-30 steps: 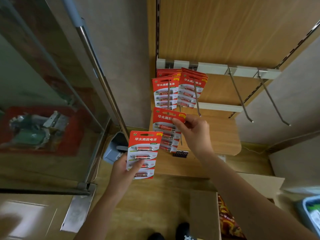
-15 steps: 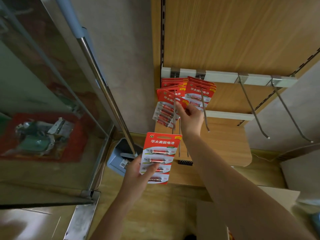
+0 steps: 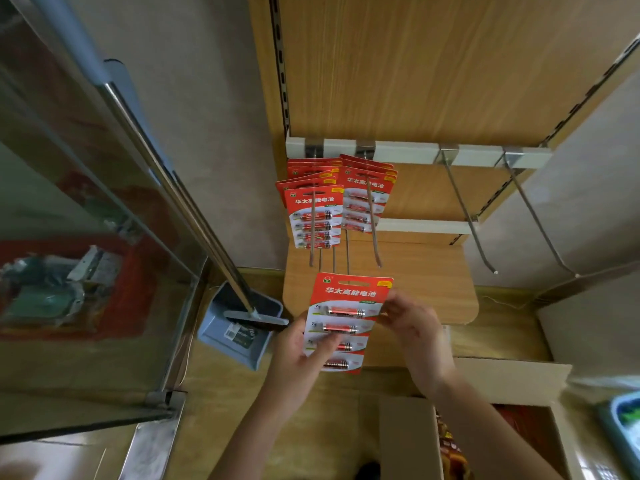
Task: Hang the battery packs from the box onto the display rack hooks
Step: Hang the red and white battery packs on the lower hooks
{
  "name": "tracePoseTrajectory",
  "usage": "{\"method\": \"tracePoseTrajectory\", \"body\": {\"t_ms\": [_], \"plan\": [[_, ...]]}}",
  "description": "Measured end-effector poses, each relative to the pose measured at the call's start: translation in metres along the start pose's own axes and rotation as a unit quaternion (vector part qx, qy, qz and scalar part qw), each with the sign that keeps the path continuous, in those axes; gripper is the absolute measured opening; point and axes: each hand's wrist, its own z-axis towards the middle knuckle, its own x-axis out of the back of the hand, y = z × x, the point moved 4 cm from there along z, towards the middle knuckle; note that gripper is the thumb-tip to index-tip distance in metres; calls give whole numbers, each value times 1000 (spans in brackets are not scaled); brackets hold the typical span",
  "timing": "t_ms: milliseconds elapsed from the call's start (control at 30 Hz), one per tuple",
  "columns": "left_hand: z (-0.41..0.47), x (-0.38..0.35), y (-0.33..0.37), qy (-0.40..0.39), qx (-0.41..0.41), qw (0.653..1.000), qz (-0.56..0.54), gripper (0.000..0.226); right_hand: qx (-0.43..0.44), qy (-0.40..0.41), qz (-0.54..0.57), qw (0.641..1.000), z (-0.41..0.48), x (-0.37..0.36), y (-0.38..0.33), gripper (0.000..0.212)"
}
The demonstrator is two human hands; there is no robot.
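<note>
— Where are the hands?

— Both are raised in front of the body, forearms bare and reaching up from the lower edge. The left hand (image 3: 300, 349) grips from the left side, thumb laid across the front, fingers (image 3: 292, 336) curled behind.

— And the right?

— The right hand (image 3: 412, 327) pinches from the right edge, palm turned away, wrist bent slightly inward.

Red battery pack (image 3: 346, 320) upright below hooks (image 3: 375, 233) with hung packs (image 3: 317, 216)
</note>
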Motion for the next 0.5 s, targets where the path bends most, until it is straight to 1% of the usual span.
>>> {"method": "tracePoseTrajectory", "body": {"t_ms": [67,100,167,200,300,433,500], "plan": [[-1,-13,2,-14,-5,1000,-8,21,47,-21,-37,998,-13,6,-7,29],[-1,-18,3,-19,-5,1000,-13,23,63,-10,-51,997,-16,10,-11,24],[-1,-26,5,-25,-9,999,-20,26,69,17,-46,996,-19,14,-16,10],[-1,-29,6,-26,-13,999,-22,26,69,25,-45,996,-19,14,-19,11],[-1,-35,6,-25,-9,999,-40,24,66,36,-66,995,-16,15,-23,23],[4,-36,5,-16,-7,999,-45,27,68,43,-92,992,-10,15,-24,22],[8,-35,3,-7,-12,999,-42,28,59,49,-90,993,-5,16,-23,16]]}}
